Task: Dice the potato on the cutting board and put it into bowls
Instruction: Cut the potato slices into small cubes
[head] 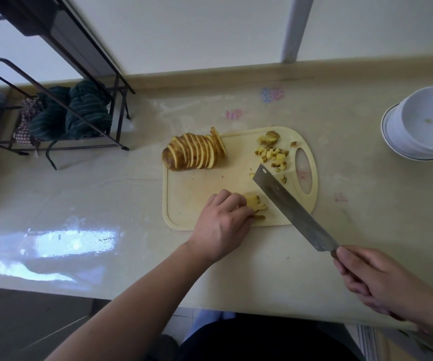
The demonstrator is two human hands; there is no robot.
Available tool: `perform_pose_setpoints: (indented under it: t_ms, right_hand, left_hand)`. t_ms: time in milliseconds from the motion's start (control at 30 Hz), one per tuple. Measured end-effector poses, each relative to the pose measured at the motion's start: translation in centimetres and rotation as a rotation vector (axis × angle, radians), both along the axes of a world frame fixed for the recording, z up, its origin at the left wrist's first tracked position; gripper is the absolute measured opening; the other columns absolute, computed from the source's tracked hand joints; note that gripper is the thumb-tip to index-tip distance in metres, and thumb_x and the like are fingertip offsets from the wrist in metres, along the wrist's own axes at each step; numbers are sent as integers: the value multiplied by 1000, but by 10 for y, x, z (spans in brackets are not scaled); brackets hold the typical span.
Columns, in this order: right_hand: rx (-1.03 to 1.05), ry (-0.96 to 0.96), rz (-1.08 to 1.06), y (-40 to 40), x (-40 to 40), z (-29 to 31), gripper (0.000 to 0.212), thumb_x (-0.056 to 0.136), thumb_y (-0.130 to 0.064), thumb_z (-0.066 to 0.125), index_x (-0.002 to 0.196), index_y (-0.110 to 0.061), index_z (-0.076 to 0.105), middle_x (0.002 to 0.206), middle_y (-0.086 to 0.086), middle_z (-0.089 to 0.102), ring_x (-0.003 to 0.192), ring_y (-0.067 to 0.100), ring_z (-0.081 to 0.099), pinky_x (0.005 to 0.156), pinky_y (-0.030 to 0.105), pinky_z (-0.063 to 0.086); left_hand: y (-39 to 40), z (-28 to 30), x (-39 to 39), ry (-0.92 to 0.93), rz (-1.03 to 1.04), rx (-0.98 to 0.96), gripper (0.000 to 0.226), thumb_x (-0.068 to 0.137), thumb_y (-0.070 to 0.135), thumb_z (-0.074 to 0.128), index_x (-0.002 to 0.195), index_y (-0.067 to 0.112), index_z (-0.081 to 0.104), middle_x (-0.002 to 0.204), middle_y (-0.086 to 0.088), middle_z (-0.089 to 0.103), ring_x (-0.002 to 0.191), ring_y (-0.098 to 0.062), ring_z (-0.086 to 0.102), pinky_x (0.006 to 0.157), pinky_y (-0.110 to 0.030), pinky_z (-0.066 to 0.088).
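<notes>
right hand (pixel 382 280) grips cleaver (pixel 292 207) handle — left hand (pixel 223 222) curled, pinning potato slices (pixel 257 204).

No readable text; pink and purple marks on countertop (pixel 314 105) illegible.

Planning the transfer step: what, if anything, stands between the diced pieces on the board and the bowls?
Nothing visible does. The diced potato pieces lie near the cutting board's handle end, and the counter between there and the stacked white bowls at far right is bare. The cleaver is nearer the person.
</notes>
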State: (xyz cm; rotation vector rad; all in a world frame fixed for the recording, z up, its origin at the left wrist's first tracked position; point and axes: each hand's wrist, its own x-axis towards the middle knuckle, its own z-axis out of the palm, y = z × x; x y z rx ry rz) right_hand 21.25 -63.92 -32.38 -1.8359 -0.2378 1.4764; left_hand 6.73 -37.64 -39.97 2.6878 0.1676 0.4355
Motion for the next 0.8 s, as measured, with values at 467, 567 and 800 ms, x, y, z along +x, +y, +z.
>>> perform_pose_setpoints:
  t_ms: [467, 567, 800]
  right_hand:
    - [7, -2, -17, 1, -2, 1, 82, 46, -93, 61, 71, -16, 48, 56, 5, 34, 40, 12, 22, 41, 16, 23]
    - [-6, -1, -22, 0, -2, 3, 81, 46, -92, 61, 71, -16, 49, 56, 6, 34, 40, 12, 23, 42, 16, 24]
    - [-28, -110, 4, 6, -9, 16, 82, 52, -93, 56, 71, -13, 48, 56, 2, 35, 46, 15, 25, 39, 18, 24]
  left_hand:
    - [18, -2, 15, 1, 240, -103, 18, 94, 20, 67, 102, 10, 80, 98, -6, 64, 89, -24, 55, 77, -46, 53]
    - [17, 1, 7, 56, 121, -43, 32, 96, 33, 64, 114, 10, 76, 105, -7, 64, 91, -24, 55, 78, -43, 52]
    - [21, 12, 11, 223, 2, -54, 53, 87, 36, 78, 127, 4, 64, 121, -13, 58, 92, -27, 65, 72, -38, 62]
